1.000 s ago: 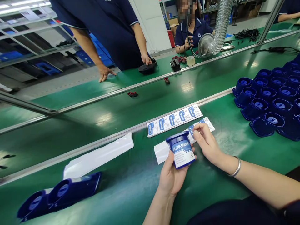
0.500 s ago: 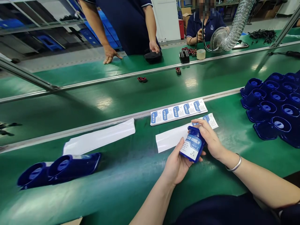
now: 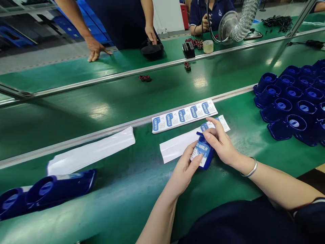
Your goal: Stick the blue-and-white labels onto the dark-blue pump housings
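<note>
A blue plastic housing (image 3: 209, 160) with a blue-and-white label (image 3: 202, 147) on its side is held tilted between my hands, above the green bench. My left hand (image 3: 183, 170) grips it from the left, thumb pressed onto the label. My right hand (image 3: 223, 145) is closed around its upper right side, with the index finger stretched out beyond it. Just behind lies a label strip (image 3: 175, 145), mostly bare white backing, with a few labels at its right end, partly covered by my right fingers. Farther back is a stack of label sheets (image 3: 185, 116).
Several blue housings (image 3: 288, 127) stand in rows at the right. More housings (image 3: 61, 188) lie at the left, near a white backing strip (image 3: 92, 150). A metal rail (image 3: 142, 122) crosses the bench. Two co-workers are opposite, one with a hand (image 3: 95, 47) on the far bench.
My left thumb has moved from the label's edge onto its face. The housing has turned slightly and come a little lower. The camera view has shifted right and down.
</note>
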A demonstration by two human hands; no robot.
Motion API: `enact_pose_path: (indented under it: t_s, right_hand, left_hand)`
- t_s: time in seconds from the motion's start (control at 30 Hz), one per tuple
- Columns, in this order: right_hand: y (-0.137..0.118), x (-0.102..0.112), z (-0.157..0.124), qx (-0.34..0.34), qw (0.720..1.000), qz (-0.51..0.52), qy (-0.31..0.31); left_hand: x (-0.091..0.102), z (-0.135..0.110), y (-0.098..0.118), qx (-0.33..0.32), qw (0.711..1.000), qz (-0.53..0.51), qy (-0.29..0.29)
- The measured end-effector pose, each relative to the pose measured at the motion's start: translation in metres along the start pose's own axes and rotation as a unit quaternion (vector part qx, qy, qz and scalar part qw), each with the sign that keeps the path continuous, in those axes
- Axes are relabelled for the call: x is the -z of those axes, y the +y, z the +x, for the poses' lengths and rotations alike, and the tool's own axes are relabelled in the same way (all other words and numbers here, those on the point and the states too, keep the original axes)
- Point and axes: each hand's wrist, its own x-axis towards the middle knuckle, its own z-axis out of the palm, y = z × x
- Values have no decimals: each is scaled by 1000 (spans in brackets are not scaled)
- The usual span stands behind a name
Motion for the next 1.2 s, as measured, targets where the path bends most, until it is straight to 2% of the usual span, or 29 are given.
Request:
enact_pose_path:
  t_s: [0.1, 0.23, 0.4, 0.5, 0.6, 0.7, 0.8, 0.97, 1.2]
  right_hand:
    - [1, 1, 0, -1, 1000, -1, -8]
    - [2, 2, 1, 3, 1000, 1, -11]
    - [1, 3, 4, -24, 1000, 2, -7]
    - [0, 3, 5, -44, 999, -2, 0]
    - [-1, 3, 6, -42, 999, -3, 9]
    - [-2, 2, 6, -41, 999, -3, 10]
    - [-3, 0, 5, -52, 999, 4, -11]
    - [-3, -2, 4, -56, 998, -7, -29]
    - [-1, -1, 1, -25, 999, -17, -39]
  left_hand:
    - [3, 0, 1, -12, 998, 62, -15]
    - [-2, -1, 2, -10, 996, 92, -12]
    - [-11, -2, 5, -53, 979, 183, 72]
    - [-13, -2, 7, -42, 989, 110, 94]
    - [-12, -1, 10, -2, 996, -55, 63]
    - [-12, 1, 15, 64, 978, -192, 50]
    - [-12, 5, 19, 142, 952, -264, 64]
    - [-13, 7, 15, 170, 932, -306, 93]
    - [-17, 2, 15, 112, 967, -203, 109]
